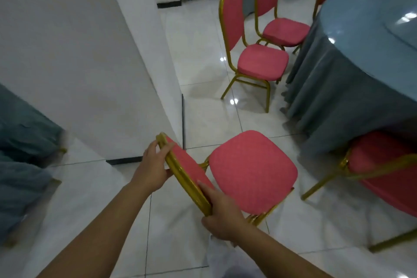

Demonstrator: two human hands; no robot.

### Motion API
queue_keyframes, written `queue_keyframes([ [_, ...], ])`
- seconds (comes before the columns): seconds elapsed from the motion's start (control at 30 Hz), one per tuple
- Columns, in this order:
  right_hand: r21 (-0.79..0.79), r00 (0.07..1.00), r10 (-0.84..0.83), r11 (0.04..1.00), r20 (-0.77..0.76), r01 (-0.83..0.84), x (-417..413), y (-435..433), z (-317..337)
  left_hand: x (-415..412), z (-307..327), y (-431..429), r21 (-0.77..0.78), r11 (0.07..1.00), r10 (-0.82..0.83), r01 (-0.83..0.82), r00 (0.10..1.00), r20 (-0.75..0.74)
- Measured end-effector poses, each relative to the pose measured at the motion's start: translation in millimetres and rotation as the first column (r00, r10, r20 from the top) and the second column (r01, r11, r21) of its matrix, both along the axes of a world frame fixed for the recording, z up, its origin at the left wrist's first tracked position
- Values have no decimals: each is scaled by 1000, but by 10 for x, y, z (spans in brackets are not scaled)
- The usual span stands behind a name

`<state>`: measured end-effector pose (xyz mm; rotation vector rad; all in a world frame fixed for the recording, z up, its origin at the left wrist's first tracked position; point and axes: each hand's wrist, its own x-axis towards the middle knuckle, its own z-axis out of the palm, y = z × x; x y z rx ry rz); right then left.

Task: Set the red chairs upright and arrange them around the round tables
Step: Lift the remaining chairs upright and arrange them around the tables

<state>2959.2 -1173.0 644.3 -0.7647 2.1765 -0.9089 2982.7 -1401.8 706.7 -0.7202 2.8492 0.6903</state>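
A red chair (252, 171) with a gold frame stands upright right in front of me, its seat facing the round table (361, 36). My left hand (153, 167) grips the top of its backrest on the left side. My right hand (221, 212) grips the backrest's gold edge on the right. Two more upright red chairs stand further back by the table, the nearer chair (259, 61) and the farther chair (284, 29). Another red chair (383, 165) sits at the lower right, partly under the tablecloth.
The table wears a long blue-grey cloth (334, 88) reaching the floor. A white pillar (79, 52) rises at my left with a dark base. Blue-grey draped fabric (22, 133) lies at the far left. The tiled floor (203, 119) between pillar and table is glossy.
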Motion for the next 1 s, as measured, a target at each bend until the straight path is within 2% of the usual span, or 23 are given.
queue_keyframes([
  [0.23, -15, 947, -310, 950, 85, 312, -1333, 342, 133, -1643, -1, -131, 121, 981, -147, 151, 988, -43],
  [0.4, 26, 932, -350, 937, 89, 350, -2068, 471, 301, -2467, -9, -9, 119, 976, -176, 184, 981, -77],
  [0.6, -19, 869, -482, 873, 110, 487, -2590, 297, 276, -3373, 46, -118, 136, 946, -281, 293, 954, -102],
  [0.83, -71, 747, -647, 747, 151, 661, -3301, 33, 186, -4541, -24, -334, 97, 883, -445, 460, 884, -144],
  [1.0, 57, 604, -794, 607, 69, 792, -3755, 128, 309, -5253, -71, -139, 189, 812, -535, 551, 834, -136],
])
